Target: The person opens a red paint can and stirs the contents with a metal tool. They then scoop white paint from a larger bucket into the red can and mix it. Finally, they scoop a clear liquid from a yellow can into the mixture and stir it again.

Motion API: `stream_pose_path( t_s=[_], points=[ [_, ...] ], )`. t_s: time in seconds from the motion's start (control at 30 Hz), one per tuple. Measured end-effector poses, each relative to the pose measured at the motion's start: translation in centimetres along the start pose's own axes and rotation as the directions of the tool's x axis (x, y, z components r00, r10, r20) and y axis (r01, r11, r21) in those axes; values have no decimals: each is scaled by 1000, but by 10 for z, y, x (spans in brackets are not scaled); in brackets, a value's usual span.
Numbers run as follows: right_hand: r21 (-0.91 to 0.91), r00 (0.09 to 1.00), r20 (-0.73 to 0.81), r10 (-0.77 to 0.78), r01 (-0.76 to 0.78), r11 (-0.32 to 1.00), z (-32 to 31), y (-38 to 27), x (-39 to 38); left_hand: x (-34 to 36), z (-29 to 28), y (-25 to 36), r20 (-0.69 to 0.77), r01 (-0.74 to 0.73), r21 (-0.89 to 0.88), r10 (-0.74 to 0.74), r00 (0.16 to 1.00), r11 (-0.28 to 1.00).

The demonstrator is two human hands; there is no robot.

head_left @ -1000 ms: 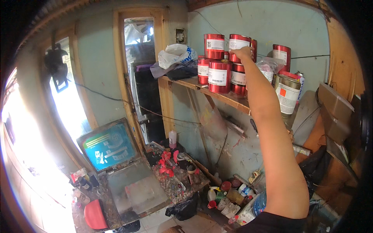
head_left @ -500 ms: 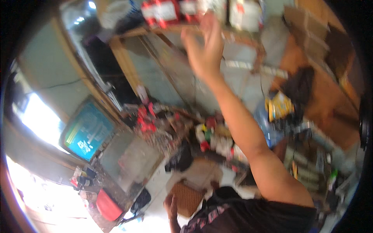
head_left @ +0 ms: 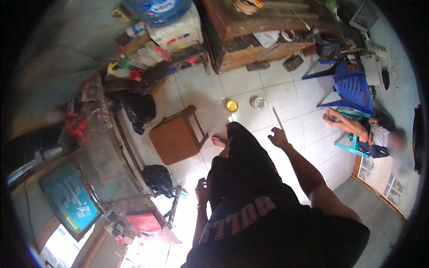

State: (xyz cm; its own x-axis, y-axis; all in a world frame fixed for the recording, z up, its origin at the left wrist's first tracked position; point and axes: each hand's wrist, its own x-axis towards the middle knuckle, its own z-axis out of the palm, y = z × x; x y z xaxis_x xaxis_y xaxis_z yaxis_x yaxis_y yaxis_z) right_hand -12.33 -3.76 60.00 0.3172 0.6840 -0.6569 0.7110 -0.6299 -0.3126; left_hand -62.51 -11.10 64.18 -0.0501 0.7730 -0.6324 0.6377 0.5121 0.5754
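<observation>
Head view: my right hand (head_left: 279, 137) is near a thin pale strip (head_left: 278, 118), over the tiled floor (head_left: 241, 85)

The strip shows just beyond the fingers of my right hand, and it seems to lie on the floor; I cannot tell if the fingers touch it. This hand looks free, with the fingers partly spread. My left hand (head_left: 202, 191) hangs low beside my dark trousers (head_left: 250, 156); its fingers look bent, but I cannot tell whether they are closed or if something is inside.

In front of me, two round tins stand on the floor, near each other but apart: a yellow tin (head_left: 231, 106) and, to its right, a pale tin (head_left: 258, 102). My bare foot (head_left: 218, 141) is between the yellow tin and a brown woven stool (head_left: 175, 139), which is on the left.

Farther left are two black plastic bags (head_left: 156, 181), next to a workbench with a glass pane (head_left: 105, 165). A teal framed panel (head_left: 71, 201) leans at its outer side, and a red pad (head_left: 144, 222) lies near.

At the top, a blue water bottle (head_left: 158, 9) sits on a white dispenser (head_left: 178, 33), beside a wooden cabinet (head_left: 263, 53).

At right, another person (head_left: 351, 127) sits on a green plastic seat (head_left: 344, 146), near a blue chair (head_left: 353, 85).
</observation>
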Motion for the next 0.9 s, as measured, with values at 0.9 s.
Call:
stream_pose_path(
  t_s=[0.9],
  points=[
    [-393, 496, 0, -868, 798, 457, 299, 45, 436, 560, 512, -79, -39, -578, -256, 589, 807, 775]
  ],
)
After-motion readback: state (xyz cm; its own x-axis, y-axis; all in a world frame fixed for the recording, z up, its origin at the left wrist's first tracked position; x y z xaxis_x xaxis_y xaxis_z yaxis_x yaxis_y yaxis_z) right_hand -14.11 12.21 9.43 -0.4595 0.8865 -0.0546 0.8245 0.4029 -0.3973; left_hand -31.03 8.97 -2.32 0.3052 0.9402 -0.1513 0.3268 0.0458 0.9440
